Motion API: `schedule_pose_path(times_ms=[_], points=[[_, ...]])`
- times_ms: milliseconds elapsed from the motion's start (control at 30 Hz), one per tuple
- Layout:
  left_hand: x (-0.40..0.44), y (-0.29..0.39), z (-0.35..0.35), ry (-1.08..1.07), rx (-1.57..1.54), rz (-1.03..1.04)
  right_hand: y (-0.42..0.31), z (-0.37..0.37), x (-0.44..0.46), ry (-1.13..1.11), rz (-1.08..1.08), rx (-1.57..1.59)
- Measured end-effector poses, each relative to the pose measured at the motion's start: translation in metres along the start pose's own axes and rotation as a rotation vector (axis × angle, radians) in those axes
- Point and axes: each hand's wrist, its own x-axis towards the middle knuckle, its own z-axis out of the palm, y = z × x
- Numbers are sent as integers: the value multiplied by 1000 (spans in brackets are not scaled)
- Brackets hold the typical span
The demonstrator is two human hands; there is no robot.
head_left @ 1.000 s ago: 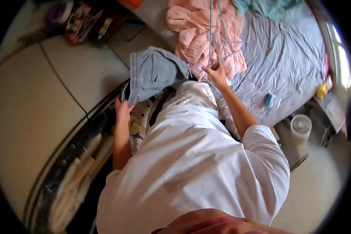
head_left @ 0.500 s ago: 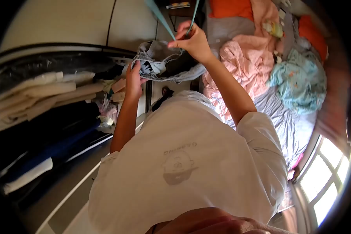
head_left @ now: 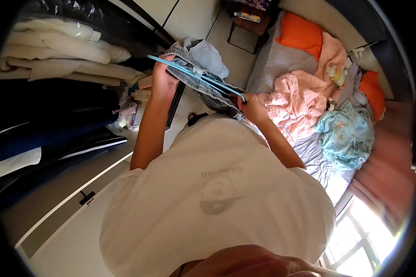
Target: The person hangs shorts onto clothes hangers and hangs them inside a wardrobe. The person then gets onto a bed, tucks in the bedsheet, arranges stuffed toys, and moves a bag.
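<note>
Pale blue denim bottoms (head_left: 211, 56) with a gathered elastic waistband hang between my two hands, in front of my waist. My left hand (head_left: 165, 77) is closed on the left end of the waistband, its fingers partly hidden behind the cloth. A light blue clothes hanger (head_left: 194, 74) lies slantwise along the waist opening, one end by my left fingers. My right hand (head_left: 255, 108) is closed at the hanger's other end, by the right side of the waistband. Whether the hanger's tips sit inside the waistband I cannot tell.
On the left, an open wardrobe holds cream garments (head_left: 64, 46) and dark ones (head_left: 46, 106). To the right is a bed with a pink blanket (head_left: 300, 97), a teal floral cloth (head_left: 346, 134) and an orange pillow (head_left: 300, 34). A small stool (head_left: 249, 25) stands at the back.
My right hand has come down and right with the hanger, which now lies across the waistband instead of above it. The view has turned, and the waistband is pulled straighter.
</note>
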Motion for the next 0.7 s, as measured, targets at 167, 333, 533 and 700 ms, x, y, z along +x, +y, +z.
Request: schedule_pose_path(times_ms=[167, 333, 533, 700], points=[[17, 29, -24, -28, -57, 56, -24, 3, -9, 56, -63, -175], [43, 76, -17, -102, -34, 176, -73, -7, -9, 152, -67, -228], [32, 103, 6, -103, 66, 239, -85, -22, -24, 200, 51, -431], [26, 85, 7, -23, 596, 452, -49, -37, -26, 223, 128, -739]])
